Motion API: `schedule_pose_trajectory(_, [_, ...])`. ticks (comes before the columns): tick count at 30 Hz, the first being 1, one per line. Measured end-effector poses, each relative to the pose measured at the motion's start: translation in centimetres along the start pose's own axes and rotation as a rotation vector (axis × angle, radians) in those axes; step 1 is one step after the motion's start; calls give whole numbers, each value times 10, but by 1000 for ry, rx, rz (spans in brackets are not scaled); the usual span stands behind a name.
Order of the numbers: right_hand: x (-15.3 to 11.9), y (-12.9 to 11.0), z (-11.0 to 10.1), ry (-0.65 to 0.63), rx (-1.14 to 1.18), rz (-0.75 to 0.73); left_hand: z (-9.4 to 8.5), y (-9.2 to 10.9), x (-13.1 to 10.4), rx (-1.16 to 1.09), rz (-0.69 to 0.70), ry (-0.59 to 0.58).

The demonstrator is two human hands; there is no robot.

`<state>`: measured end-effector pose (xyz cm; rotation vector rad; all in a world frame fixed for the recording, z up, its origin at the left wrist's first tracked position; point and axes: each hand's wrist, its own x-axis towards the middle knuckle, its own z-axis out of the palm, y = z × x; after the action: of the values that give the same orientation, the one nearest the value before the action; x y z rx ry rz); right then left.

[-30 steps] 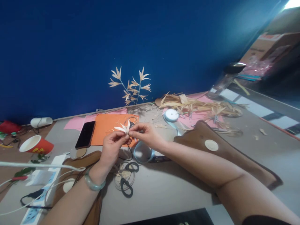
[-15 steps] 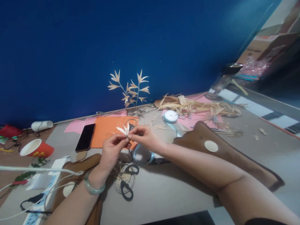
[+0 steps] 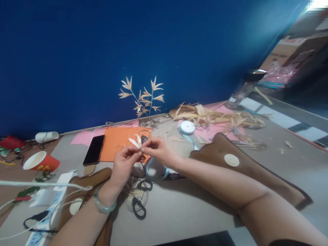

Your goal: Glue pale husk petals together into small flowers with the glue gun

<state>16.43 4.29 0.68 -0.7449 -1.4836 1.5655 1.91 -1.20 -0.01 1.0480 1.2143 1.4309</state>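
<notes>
A small pale flower of dried husk petals [image 3: 135, 141] is pinched at its base between my two hands, above an orange sheet [image 3: 114, 145]. My left hand [image 3: 126, 160] grips it from the left, thumb and finger closed. From the right, my right hand [image 3: 159, 150] presses its fingertips to the same base. Behind them stands a branched stem of similar husk flowers [image 3: 145, 99] against the blue wall. Black-handled scissors [image 3: 139, 208] lie below my hands, their blades hidden. A roll of light blue ribbon [image 3: 187, 127] sits to the right.
A phone [image 3: 94, 150] and a red paper cup [image 3: 42, 162] are at left, near a white power strip [image 3: 46, 218] with cables. Dried husks [image 3: 217, 118] are piled at the back right. A brown cloth piece [image 3: 246, 167] lies under my right forearm. A clear bottle [image 3: 242, 89] stands beyond.
The flower's petals have turned slightly between my fingertips and look narrower. Both hands keep their pinch in nearly the same place. The whole view has shifted a little.
</notes>
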Motion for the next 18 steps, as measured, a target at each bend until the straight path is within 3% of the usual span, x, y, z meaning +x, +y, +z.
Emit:
schedule_pose_trajectory(11, [-4, -1, 6, 36, 143, 35, 6, -1, -5, -63, -27, 56])
schedule_pose_trajectory(18, [-5, 0, 9, 83, 80, 16, 10, 4, -6, -54, -61, 87])
